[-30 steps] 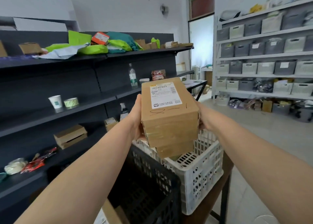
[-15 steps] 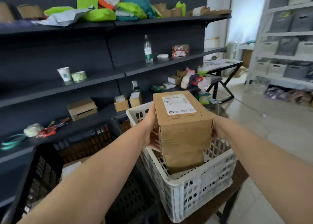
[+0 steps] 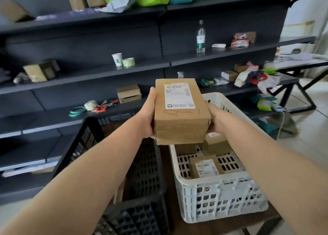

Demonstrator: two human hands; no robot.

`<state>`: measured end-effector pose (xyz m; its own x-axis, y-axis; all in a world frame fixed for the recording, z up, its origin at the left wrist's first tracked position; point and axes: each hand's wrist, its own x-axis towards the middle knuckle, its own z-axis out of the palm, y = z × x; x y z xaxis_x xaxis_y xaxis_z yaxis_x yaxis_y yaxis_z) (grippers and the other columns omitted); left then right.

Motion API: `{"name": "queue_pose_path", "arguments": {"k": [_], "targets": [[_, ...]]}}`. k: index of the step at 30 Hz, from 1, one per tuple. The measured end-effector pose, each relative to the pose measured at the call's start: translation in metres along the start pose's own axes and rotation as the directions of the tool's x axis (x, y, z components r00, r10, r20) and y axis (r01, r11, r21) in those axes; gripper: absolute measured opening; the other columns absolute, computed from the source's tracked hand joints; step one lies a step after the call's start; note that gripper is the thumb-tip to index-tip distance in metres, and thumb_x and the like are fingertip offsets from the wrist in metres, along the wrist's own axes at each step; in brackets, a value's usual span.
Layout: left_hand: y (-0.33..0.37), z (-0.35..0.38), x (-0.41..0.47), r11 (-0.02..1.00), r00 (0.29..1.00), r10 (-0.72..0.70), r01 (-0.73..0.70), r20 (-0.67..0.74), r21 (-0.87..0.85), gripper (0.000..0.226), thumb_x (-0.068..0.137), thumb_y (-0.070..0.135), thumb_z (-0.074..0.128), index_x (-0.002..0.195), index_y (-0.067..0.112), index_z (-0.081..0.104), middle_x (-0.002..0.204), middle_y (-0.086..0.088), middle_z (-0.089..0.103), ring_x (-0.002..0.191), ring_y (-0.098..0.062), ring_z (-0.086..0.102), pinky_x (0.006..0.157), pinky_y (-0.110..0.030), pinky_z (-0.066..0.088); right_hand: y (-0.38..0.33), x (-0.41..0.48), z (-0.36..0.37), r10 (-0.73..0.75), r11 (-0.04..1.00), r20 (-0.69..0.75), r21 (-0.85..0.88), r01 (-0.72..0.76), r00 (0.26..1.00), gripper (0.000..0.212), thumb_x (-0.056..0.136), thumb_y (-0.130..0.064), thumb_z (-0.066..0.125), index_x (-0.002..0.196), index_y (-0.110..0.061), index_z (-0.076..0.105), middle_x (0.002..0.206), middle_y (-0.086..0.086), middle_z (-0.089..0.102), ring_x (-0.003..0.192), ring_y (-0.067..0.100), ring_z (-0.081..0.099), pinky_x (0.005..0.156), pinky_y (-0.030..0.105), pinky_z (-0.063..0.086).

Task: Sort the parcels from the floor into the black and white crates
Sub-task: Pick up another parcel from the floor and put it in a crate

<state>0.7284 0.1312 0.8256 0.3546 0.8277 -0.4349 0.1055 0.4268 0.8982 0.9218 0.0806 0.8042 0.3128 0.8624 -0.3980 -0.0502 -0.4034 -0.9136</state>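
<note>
I hold a brown cardboard parcel (image 3: 180, 117) with a white shipping label between both hands. My left hand (image 3: 148, 115) grips its left side and my right hand (image 3: 215, 120) grips its right side. The parcel hangs above the gap between the two crates, over the far left corner of the white crate (image 3: 218, 197). That crate holds a few small brown boxes (image 3: 205, 166). The black crate (image 3: 142, 215) stands directly to its left; its inside is dark and mostly hidden by my left arm.
Both crates sit on a brown table (image 3: 221, 226). Dark shelving (image 3: 159, 64) behind carries boxes, a cup, tape, a bottle and green mailers. A black-framed table (image 3: 300, 71) with bags stands at the right, over light floor tiles.
My view has tilted down and come closer, so both crates show more fully. The parcel has lowered toward the crates, still gripped by both hands.
</note>
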Motion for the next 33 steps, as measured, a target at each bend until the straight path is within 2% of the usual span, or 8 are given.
{"name": "queue_pose_path", "arguments": {"k": [6,8,11,15,19,24,28,33], "targets": [[0.016,-0.059,-0.032,0.992,0.978,0.125,-0.123,-0.168,0.021,0.053,0.072,0.071,0.061,0.101,0.027,0.071,0.093,-0.004,0.079,0.084,-0.026,0.074,0.084,-0.047,0.055,-0.018,0.005,0.066,-0.086,0.996,0.123,0.016,0.085,0.989,0.045,0.090,-0.057,0.051,0.091,-0.017,0.071,0.095,0.011,0.076,0.092,0.034,0.070,0.078,0.044,0.059],[0.016,-0.082,-0.040,0.993,0.969,0.113,-0.113,-0.220,0.013,0.051,0.074,0.068,0.061,0.102,0.026,0.072,0.091,-0.004,0.079,0.075,-0.025,0.075,0.077,-0.044,0.057,-0.022,0.005,0.090,-0.098,0.995,0.169,-0.014,0.102,0.981,0.048,0.091,-0.059,0.047,0.103,-0.018,0.070,0.102,0.011,0.075,0.096,0.032,0.070,0.081,0.042,0.059],[0.005,-0.110,-0.046,0.999,0.958,0.049,-0.051,-0.282,0.001,0.056,0.076,0.067,0.060,0.110,0.025,0.070,0.092,-0.007,0.079,0.088,-0.028,0.072,0.083,-0.046,0.055,-0.023,0.005,0.117,-0.073,0.995,0.221,-0.043,0.085,0.973,0.064,0.092,-0.071,0.034,0.123,-0.023,0.062,0.113,0.007,0.070,0.106,0.030,0.064,0.084,0.042,0.056],[-0.012,-0.133,-0.041,0.999,0.951,-0.016,0.005,-0.308,-0.036,0.052,0.080,0.067,0.059,0.108,0.023,0.069,0.092,-0.008,0.079,0.092,-0.029,0.071,0.087,-0.048,0.054,-0.019,0.007,0.141,-0.046,0.989,0.277,-0.124,0.083,0.960,0.051,0.092,-0.065,0.044,0.117,-0.025,0.063,0.103,0.004,0.072,0.097,0.027,0.067,0.068,0.036,0.056],[-0.020,-0.141,-0.025,0.998,0.954,-0.016,-0.005,-0.298,-0.068,0.048,0.081,0.065,0.060,0.100,0.022,0.072,0.088,-0.007,0.079,0.087,-0.028,0.072,0.088,-0.049,0.054,-0.019,0.015,0.159,-0.042,0.970,0.244,-0.223,0.098,0.969,0.040,0.097,-0.051,0.047,0.124,-0.024,0.060,0.103,0.004,0.069,0.096,0.025,0.065,0.074,0.035,0.055],[-0.020,-0.154,0.010,0.998,0.957,-0.024,0.004,-0.289,-0.070,0.035,0.095,0.050,0.051,0.103,0.022,0.070,0.081,-0.003,0.079,0.068,-0.021,0.075,0.056,-0.033,0.057,-0.018,0.034,0.174,-0.024,0.961,0.181,-0.268,0.073,0.983,0.040,0.098,-0.038,0.050,0.133,-0.017,0.054,0.094,0.001,0.064,0.087,0.019,0.061,0.063,0.029,0.047],[-0.022,-0.169,0.044,0.999,0.956,-0.039,0.033,-0.291,-0.024,0.025,0.101,0.029,0.047,0.096,0.016,0.068,0.067,-0.001,0.076,0.058,-0.019,0.072,0.046,-0.031,0.056,-0.012,0.059,0.196,-0.032,0.915,0.130,-0.395,0.082,0.991,0.042,0.098,-0.030,0.053,0.136,-0.012,0.053,0.117,0.005,0.062,0.102,0.024,0.059,0.083,0.034,0.048],[-0.036,-0.180,0.087,0.986,0.965,-0.082,0.115,-0.248,0.123,0.016,0.098,0.009,0.050,0.097,0.007,0.066,0.095,-0.009,0.072,0.083,-0.025,0.068,0.063,-0.035,0.060,0.003,0.084,0.216,-0.014,0.836,0.022,-0.548,0.024,1.000,0.041,0.099,-0.015,0.047,0.140,-0.011,0.048,0.131,0.010,0.055,0.110,0.027,0.053,0.095,0.038,0.047]]}}
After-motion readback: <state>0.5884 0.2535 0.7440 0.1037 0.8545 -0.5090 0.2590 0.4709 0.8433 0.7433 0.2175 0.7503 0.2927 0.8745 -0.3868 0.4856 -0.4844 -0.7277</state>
